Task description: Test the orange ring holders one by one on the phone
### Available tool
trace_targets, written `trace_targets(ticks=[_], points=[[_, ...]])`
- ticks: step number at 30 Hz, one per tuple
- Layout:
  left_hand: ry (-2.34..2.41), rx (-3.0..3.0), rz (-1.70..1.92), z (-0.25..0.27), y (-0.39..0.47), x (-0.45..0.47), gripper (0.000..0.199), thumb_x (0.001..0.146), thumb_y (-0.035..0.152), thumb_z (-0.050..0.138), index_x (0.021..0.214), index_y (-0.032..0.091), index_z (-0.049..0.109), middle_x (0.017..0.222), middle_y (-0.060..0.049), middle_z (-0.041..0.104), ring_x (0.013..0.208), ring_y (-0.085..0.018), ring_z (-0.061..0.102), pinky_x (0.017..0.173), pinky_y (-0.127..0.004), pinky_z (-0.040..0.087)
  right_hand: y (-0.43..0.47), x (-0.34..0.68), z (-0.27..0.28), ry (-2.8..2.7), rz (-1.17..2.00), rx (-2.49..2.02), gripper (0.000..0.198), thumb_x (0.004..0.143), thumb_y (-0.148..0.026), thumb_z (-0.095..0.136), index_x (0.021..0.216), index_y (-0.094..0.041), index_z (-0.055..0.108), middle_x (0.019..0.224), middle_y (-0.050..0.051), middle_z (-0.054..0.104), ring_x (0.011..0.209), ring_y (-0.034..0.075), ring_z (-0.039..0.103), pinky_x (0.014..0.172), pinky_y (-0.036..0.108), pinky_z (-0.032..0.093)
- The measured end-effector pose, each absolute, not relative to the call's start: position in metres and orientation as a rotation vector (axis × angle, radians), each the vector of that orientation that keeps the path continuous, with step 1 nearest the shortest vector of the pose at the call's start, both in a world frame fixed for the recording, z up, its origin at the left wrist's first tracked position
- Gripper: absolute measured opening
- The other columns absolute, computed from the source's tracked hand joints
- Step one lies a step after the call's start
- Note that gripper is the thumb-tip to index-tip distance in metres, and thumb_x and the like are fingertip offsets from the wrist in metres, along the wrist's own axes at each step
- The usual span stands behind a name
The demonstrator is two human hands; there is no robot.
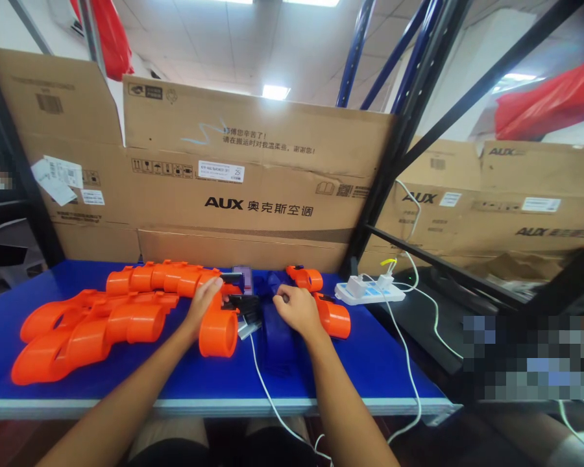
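Note:
My left hand (205,303) is closed around the upper part of an orange double-ring plastic piece (218,334) that carries black parts (243,303). Its fingertips are hidden behind the piece. To the right, my right hand (296,310) makes a fist over a dark blue fabric-like strip or bag (277,340). A small dark tip shows at its thumb, but what it belongs to is unclear. Just beyond the right fist lie an orange piece (311,279) and an orange ring (338,319), both with black parts.
Rows of joined orange rings (85,334) cover the table's left side. A phone-like purple-grey object (243,277) lies behind the hands. A white power strip (370,292) with plugs sits at right; a white cable (267,383) hangs over the front edge. Cardboard (253,181) walls the back.

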State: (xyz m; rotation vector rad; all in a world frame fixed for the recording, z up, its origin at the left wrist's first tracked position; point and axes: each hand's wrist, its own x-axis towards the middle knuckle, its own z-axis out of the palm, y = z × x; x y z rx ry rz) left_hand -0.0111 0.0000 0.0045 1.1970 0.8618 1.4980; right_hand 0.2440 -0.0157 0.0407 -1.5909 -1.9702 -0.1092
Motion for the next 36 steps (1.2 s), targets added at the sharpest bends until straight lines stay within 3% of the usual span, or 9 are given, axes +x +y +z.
trace_targets(ticks=[4,8,10,12,14,16,23,28,36], points=[[0.833,1.291,1.468,0.005,-0.003,-0.011,0.040,0.078,0.057,0.069,0.079,0.017,0.063,0.066,-0.002,0.063,0.057,-0.014,0.057,0.054,-0.024,0.043,-0.016,0.246,0.041,-1.949,-0.155,-1.675,0.023,0.085,-0.032,0.055,0.069,-0.021,0.067,0.066,0.002,0.067,0.063,0.016,0.059,0.055,0.025,0.027],[0.802,1.376,1.419,0.006,-0.005,-0.010,0.038,0.082,0.055,0.066,0.084,0.017,0.062,0.066,-0.001,0.062,0.058,-0.013,0.057,0.054,-0.023,0.041,-0.015,0.244,0.040,-1.897,-0.003,-1.423,0.025,0.088,-0.027,0.051,0.067,-0.019,0.064,0.061,0.000,0.062,0.058,0.014,0.055,0.055,0.024,0.033],[0.814,1.430,1.408,0.006,-0.005,-0.008,0.037,0.083,0.054,0.066,0.085,0.017,0.061,0.063,0.001,0.061,0.055,-0.012,0.055,0.053,-0.022,0.040,-0.017,0.238,0.040,-1.924,0.169,-1.184,0.023,0.091,-0.028,0.049,0.078,-0.019,0.066,0.064,0.000,0.063,0.058,0.014,0.055,0.056,0.023,0.038],[0.823,1.476,1.390,0.005,-0.004,-0.006,0.036,0.083,0.053,0.066,0.085,0.018,0.060,0.062,0.002,0.061,0.052,-0.011,0.054,0.053,-0.022,0.040,-0.021,0.229,0.038,-1.992,0.329,-0.975,0.024,0.093,-0.034,0.052,0.101,-0.018,0.067,0.073,0.000,0.067,0.058,0.013,0.055,0.056,0.023,0.041],[0.813,1.495,1.374,0.004,-0.003,-0.005,0.036,0.083,0.053,0.066,0.087,0.018,0.059,0.062,0.002,0.062,0.051,-0.011,0.055,0.053,-0.022,0.041,-0.023,0.220,0.036,-2.059,0.394,-0.877,0.038,0.091,-0.039,0.059,0.124,-0.019,0.059,0.084,0.001,0.071,0.059,0.012,0.057,0.057,0.023,0.043],[0.791,1.492,1.352,0.004,-0.004,-0.003,0.038,0.082,0.054,0.067,0.091,0.018,0.059,0.061,0.002,0.062,0.049,-0.012,0.056,0.052,-0.022,0.042,-0.025,0.212,0.033,-2.090,0.357,-0.875,0.051,0.089,-0.039,0.065,0.134,-0.020,0.053,0.093,0.003,0.073,0.062,0.013,0.059,0.059,0.024,0.045],[0.697,1.433,1.231,0.008,-0.014,0.004,0.044,0.084,0.055,0.064,0.106,0.019,0.056,0.062,0.002,0.065,0.047,-0.016,0.061,0.047,-0.024,0.044,-0.022,0.202,0.026,-2.050,0.077,-0.962,0.046,0.091,-0.037,0.061,0.133,-0.019,0.055,0.085,0.004,0.075,0.063,0.015,0.065,0.061,0.025,0.047],[0.680,1.440,1.252,0.010,-0.014,0.008,0.043,0.082,0.054,0.068,0.103,0.018,0.059,0.074,0.000,0.067,0.046,-0.014,0.061,0.048,-0.025,0.047,-0.023,0.200,0.028,-2.095,-0.029,-0.978,0.042,0.088,-0.035,0.064,0.127,-0.019,0.060,0.081,0.003,0.074,0.063,0.015,0.064,0.062,0.024,0.045],[0.768,1.478,1.265,0.009,-0.014,0.006,0.038,0.082,0.053,0.068,0.092,0.017,0.063,0.058,0.002,0.061,0.040,-0.012,0.055,0.043,-0.023,0.041,-0.027,0.199,0.038,-2.214,0.049,-0.958,0.032,0.092,-0.028,0.056,0.122,-0.020,0.063,0.079,0.002,0.071,0.064,0.014,0.063,0.061,0.021,0.042]])
